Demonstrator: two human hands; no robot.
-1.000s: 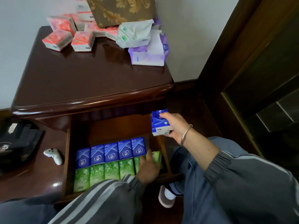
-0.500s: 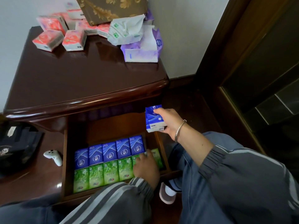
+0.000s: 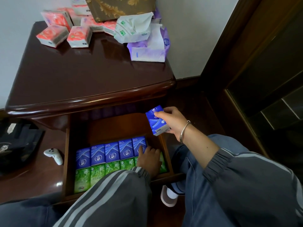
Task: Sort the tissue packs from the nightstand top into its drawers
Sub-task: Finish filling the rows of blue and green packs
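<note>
The right hand (image 3: 172,122) grips a blue pack (image 3: 156,120) over the drawer's (image 3: 114,128) right edge, and the left hand (image 3: 149,158), fingers maybe flat, steadies the blue row (image 3: 111,153) where it should go next

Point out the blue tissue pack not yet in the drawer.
The blue pack in the right hand, held above the drawer; the other five lie in a row inside.

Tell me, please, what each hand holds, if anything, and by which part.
The right hand grips a blue tissue pack by its right side; the left hand only rests on packs in the drawer.
</note>
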